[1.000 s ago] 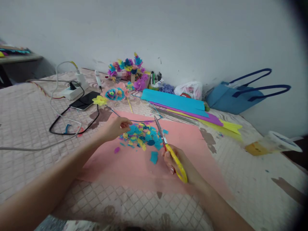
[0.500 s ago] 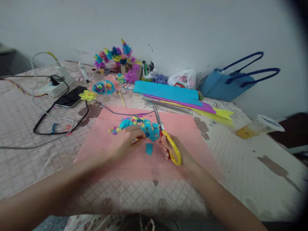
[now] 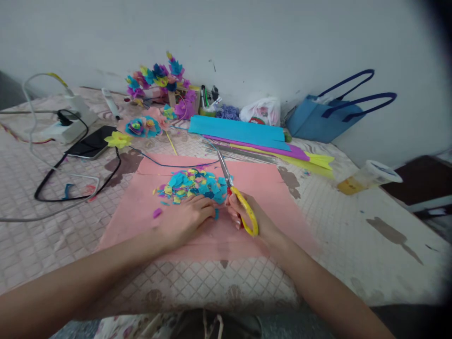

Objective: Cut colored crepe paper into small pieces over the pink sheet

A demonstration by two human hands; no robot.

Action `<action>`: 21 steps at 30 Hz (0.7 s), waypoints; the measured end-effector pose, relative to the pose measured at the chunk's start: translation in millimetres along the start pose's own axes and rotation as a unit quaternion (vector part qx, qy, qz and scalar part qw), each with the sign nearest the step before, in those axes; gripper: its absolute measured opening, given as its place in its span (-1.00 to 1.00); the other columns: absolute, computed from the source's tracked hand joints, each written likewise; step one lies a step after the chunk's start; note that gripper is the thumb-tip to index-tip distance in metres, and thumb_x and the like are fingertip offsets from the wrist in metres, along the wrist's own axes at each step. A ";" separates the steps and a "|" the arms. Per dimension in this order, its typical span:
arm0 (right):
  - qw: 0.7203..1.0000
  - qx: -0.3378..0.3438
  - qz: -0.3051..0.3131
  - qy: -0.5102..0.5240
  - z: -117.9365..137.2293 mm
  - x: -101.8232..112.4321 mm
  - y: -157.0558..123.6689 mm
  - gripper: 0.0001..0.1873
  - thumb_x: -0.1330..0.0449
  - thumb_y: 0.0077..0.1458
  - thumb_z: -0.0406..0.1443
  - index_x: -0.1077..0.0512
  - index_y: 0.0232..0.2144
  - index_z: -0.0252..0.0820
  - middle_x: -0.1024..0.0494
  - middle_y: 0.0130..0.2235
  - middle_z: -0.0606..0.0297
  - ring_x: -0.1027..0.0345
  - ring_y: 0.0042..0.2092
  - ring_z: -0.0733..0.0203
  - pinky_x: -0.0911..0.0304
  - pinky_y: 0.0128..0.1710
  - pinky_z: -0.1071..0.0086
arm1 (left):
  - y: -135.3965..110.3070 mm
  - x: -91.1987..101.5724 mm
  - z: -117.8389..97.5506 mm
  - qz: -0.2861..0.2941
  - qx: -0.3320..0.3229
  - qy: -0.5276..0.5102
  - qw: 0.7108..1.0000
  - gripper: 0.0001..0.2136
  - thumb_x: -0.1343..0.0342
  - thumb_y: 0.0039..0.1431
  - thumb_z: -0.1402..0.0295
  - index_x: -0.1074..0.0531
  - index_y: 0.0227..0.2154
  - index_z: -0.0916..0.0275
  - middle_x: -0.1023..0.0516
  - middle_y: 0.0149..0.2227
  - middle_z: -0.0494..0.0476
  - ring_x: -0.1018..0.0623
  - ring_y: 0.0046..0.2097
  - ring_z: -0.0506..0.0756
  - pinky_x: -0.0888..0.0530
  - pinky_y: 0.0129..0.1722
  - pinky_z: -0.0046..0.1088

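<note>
Cloth [image 3: 353, 226] printed with a lattice stretches out before me, a pink sheet [image 3: 130, 216] flat upon it. Mixed paper scraps [image 3: 190, 181] lie heaped there. Scissors [image 3: 229, 181] with yellow handles sit gripped in the right hand [image 3: 240, 209], blades pointing wallward. The left hand [image 3: 190, 214], palm down with fingers bent, meets the heap's near edge; whether it pinches the small blue piece [image 3: 216, 214] beside it, I can't tell.

Yellow-handled scissors [image 3: 236, 192] in right fingers [image 3: 232, 210]

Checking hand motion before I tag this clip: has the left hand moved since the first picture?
Yes: against the pink sheet, the left hand has moved rightward and toward the sheet's near edge.
</note>
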State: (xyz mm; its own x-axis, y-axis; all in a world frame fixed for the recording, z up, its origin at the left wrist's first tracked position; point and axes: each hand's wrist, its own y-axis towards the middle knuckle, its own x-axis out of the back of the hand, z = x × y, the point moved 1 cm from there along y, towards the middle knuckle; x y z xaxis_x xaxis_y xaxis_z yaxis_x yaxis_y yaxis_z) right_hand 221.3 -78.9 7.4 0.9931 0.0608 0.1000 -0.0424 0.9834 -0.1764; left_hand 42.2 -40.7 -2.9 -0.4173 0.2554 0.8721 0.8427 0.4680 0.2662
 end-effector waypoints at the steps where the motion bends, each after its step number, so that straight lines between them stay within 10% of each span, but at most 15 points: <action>1: 1.000 -0.002 0.001 0.004 -0.4 0.4 0.2 -0.37 -0.12 -0.14 0.29 -0.21 -0.47 -0.14 -0.12 -0.67 0.57 0.01 -0.71 0.44 -0.04 -0.77 0.51 | 0.0 0.1 0.6 -0.003 0.003 -0.010 1.000 -0.80 0.05 0.28 0.44 -0.49 -0.30 0.18 -0.53 -0.24 0.16 -0.47 -0.14 0.17 -0.35 -0.11 -0.27; 10: 0.997 -0.013 0.036 0.073 -3.2 2.1 -1.6 -0.57 -0.21 0.01 0.06 -0.29 -0.39 -0.18 -0.40 -0.47 0.42 -0.01 -0.66 0.50 -0.06 -0.74 0.57 | -5.7 9.2 3.8 -0.188 -0.019 -0.026 0.982 -0.85 -0.03 0.26 0.45 -0.46 -0.20 0.13 -0.54 -0.11 0.16 -0.47 -0.07 0.16 -0.33 -0.08 -0.25; 17: 0.988 -0.035 0.045 0.140 -3.6 -5.1 -4.2 -0.72 -0.30 -0.09 -0.21 -0.26 -0.44 -0.15 -0.17 -0.68 0.60 -0.01 -0.68 0.46 -0.07 -0.73 0.57 | -9.4 11.0 1.2 -0.171 -0.062 -0.034 0.983 -0.79 -0.06 0.23 0.50 -0.45 -0.15 0.08 -0.54 -0.07 0.13 -0.46 -0.03 0.17 -0.31 -0.04 -0.23; 21: 0.995 0.005 0.001 0.102 -0.1 -4.4 -6.3 -0.74 -0.28 -0.11 -0.22 -0.25 -0.45 -0.16 -0.22 -0.62 0.57 -0.05 -0.67 0.46 -0.13 -0.72 0.55 | -3.7 10.6 -0.6 -0.191 0.041 -0.130 0.972 -0.82 -0.06 0.24 0.42 -0.41 -0.10 0.15 -0.51 -0.08 0.17 -0.47 -0.03 0.16 -0.38 -0.05 -0.26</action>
State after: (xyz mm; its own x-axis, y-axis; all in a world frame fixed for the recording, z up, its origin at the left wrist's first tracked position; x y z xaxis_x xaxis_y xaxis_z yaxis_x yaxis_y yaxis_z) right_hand 217.2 -85.4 8.0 0.9944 0.0278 -0.1017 -0.0447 0.9849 -0.1675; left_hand 34.9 -40.2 5.6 -0.7753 0.2507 0.5796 0.5838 0.6345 0.5065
